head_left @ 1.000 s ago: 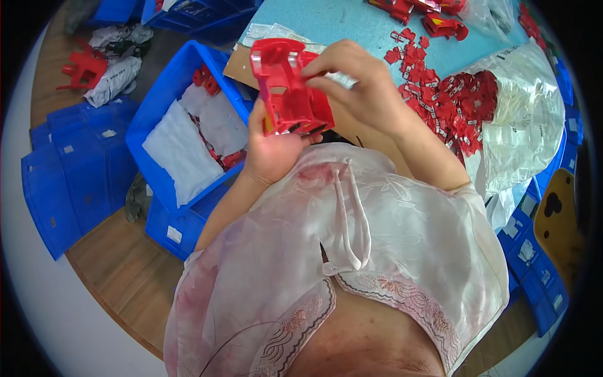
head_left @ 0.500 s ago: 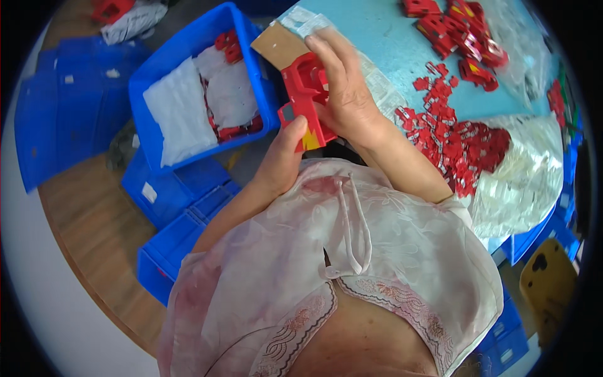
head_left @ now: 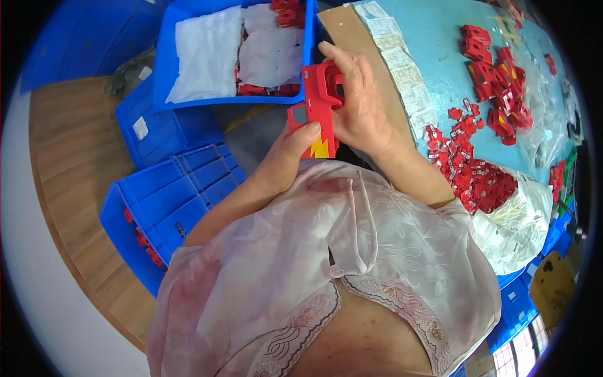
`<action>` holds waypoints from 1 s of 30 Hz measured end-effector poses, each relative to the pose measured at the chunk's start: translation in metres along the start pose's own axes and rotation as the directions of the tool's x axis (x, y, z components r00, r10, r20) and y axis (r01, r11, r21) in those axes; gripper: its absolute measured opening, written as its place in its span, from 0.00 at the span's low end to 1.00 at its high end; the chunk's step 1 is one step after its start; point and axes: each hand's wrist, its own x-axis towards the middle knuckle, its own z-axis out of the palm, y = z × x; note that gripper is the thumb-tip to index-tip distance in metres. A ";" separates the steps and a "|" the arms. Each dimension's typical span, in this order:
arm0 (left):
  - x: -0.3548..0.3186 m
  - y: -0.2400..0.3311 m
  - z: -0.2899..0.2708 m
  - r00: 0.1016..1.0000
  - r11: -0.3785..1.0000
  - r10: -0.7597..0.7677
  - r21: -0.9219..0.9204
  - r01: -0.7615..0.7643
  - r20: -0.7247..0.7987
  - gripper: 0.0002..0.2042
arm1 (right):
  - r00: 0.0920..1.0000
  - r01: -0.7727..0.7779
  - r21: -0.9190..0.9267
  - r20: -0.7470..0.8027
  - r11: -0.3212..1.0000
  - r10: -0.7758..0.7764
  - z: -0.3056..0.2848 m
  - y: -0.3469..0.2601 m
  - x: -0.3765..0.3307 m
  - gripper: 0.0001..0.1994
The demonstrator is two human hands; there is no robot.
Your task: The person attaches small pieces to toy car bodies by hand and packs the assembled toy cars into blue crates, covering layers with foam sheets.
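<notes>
left hand (head_left: 290,154) clasps the red shell (head_left: 319,113), just beside the near right corner of the blue bin (head_left: 164,63); right hand (head_left: 364,116), fingers partly spread, meets its other side (grip unclear). probably light, stiff, slick; best held by its side walls.

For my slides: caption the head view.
Left hand and right hand hold a red plastic shell near a blue bin.
</notes>
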 end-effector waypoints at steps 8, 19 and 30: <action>-0.104 -0.004 -0.073 0.976 0.984 0.177 0.031 -0.175 -0.124 0.27 | 0.958 0.140 0.143 0.230 0.980 -0.171 0.090 -0.082 0.001 0.44; -0.270 0.017 -0.217 0.862 0.890 0.452 0.053 -0.453 -0.228 0.28 | 0.829 0.537 0.186 0.064 0.823 -0.555 0.251 -0.236 0.022 0.46; -0.362 0.014 -0.275 0.583 0.503 0.697 -0.295 -0.812 -0.418 0.31 | 0.784 0.344 0.321 0.419 0.882 -0.458 0.344 -0.303 0.030 0.45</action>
